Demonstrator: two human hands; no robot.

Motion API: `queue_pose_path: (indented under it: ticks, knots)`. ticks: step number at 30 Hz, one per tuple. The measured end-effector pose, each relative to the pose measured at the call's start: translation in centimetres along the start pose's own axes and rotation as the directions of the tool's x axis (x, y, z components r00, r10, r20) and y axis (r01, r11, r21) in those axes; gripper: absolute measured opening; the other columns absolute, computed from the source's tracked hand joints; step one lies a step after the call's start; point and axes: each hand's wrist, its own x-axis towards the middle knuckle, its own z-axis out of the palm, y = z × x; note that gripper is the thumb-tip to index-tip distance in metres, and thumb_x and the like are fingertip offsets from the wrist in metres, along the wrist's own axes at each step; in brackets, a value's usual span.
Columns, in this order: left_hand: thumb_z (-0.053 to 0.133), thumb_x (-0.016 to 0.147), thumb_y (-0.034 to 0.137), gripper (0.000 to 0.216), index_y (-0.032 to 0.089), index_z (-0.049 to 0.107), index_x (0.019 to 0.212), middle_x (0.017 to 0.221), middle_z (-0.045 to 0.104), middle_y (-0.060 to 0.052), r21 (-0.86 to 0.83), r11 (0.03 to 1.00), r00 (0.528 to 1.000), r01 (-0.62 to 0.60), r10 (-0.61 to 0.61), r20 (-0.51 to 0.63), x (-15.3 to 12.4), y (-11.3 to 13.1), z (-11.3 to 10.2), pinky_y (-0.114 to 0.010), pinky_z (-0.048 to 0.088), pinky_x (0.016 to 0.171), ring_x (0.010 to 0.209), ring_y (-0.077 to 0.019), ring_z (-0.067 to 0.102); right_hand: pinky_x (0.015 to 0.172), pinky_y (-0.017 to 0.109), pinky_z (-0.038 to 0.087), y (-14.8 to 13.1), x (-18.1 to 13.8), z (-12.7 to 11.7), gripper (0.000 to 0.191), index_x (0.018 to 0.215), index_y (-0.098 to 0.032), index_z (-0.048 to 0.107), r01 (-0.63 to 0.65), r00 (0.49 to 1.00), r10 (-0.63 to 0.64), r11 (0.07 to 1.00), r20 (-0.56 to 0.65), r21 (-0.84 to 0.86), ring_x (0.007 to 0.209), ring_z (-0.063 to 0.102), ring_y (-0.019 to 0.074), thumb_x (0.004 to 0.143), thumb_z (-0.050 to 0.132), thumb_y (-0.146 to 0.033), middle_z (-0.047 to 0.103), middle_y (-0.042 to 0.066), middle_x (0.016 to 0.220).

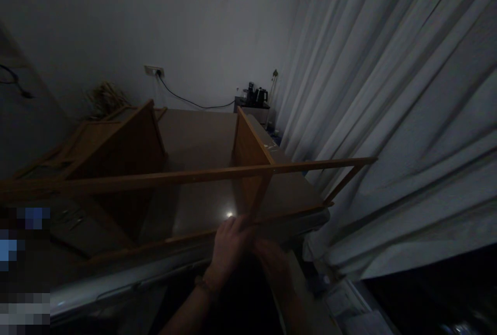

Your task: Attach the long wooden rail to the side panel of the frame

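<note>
1. A wooden frame lies across the tabletop, its lower rail running along the near edge and its right end reaching the near right corner.
2. Its long upper rail stands raised above the tabletop, level with two wooden panels: the left panel towards the left end, and the right panel nearer the right edge. Both run back towards the far edge.
3. The left hand is at the near edge, against the lower rail, beside the foot of the middle upright. Its fingers are bent; whether they clamp the wood I cannot tell in this dim light.
4. The right hand is just beside it, below the near edge. Its fingers are blurred and dark, so their state cannot be told.
5. A band circles the left wrist.
6. Beyond the far edge, a black kettle stands on a small cabinet; a dark cord runs from there to a wall socket.
7. A pale curtain hangs along the right edge.
</note>
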Motion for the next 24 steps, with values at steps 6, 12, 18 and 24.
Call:
queue_pose_path:
  ticks: [6,12,18,24]
  knots:
    - [0.073,0.079,0.022,0.035,0.041,0.069,0.109,0.114,0.066,0.001,0.022,1.0,1.0,-0.019,0.019,0.001,-0.2,-0.1,0.1,-0.033,0.045,0.08,0.096,-0.022,0.055,0.067,0.029,0.059,-1.8,0.4,1.2,0.026,0.086,-0.023,0.069,-0.219,0.971,0.225,0.973,-0.084,0.069,0.072,0.07,0.0173,0.097,0.049,-0.035,0.073,0.004,0.079]
    - [0.077,0.077,0.029,0.038,0.042,0.067,0.111,0.113,0.067,0.003,-0.043,0.999,0.999,0.008,-0.006,0.033,-0.1,0.0,-0.1,-0.033,0.044,0.08,0.095,-0.0202,0.055,0.069,0.025,0.057,-2.8,0.5,1.7,0.02,0.099,-0.021,0.063,-0.413,0.892,0.436,0.894,-0.122,0.175,0.079,0.07,0.0164,0.097,0.049,-0.035,0.072,0.005,0.088]
    - [0.077,0.076,0.029,0.038,0.042,0.068,0.11,0.113,0.067,0.003,-0.042,0.999,1.0,0.002,-0.001,0.019,0.0,-0.1,-0.2,-0.034,0.043,0.078,0.094,-0.0213,0.056,0.063,0.024,0.058,-2.9,0.1,2.4,0.022,0.098,-0.02,0.058,-0.483,0.834,0.534,0.828,-0.141,0.285,0.073,0.07,0.0159,0.099,0.045,-0.038,0.07,0.004,0.084]
    - [0.082,0.07,0.024,0.042,0.039,0.07,0.107,0.111,0.068,0.002,-0.029,0.999,0.999,-0.03,0.03,-0.018,0.1,-0.1,-0.3,-0.032,0.042,0.074,0.092,-0.0211,0.056,0.061,0.022,0.058,-2.6,-0.2,2.5,0.022,0.1,-0.021,0.059,-0.436,0.863,0.478,0.868,-0.164,0.237,0.072,0.071,0.0142,0.101,0.043,-0.036,0.071,0.003,0.084]
